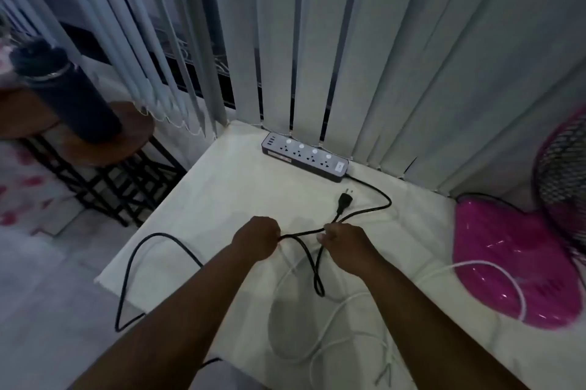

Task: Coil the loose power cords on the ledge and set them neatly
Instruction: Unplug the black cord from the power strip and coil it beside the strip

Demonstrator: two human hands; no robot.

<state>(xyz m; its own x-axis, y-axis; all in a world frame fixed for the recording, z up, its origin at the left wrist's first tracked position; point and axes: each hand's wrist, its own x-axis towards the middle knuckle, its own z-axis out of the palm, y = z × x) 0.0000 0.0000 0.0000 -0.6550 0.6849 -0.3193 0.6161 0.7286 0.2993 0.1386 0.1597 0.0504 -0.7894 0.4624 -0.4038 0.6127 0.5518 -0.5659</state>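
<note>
A black power cord (374, 193) runs from the grey power strip (306, 156) at the back of the white ledge (222, 196), and its plug (345, 202) lies just beyond my hands. My left hand (258, 239) and my right hand (342, 240) both pinch this cord, a short taut stretch between them. Below the hands a narrow loop of it (317, 282) hangs down, and a long slack part (139, 262) arcs off the ledge's left edge. A white cord (320, 345) lies in loose curves on the ledge under my forearms.
A pink fan base (507, 262) with its grille (567, 186) stands at the right, the white cord crossing it. Vertical blinds (348, 40) hang behind the ledge. At the left, a dark bottle (66, 91) stands on a round wooden side table (104, 148).
</note>
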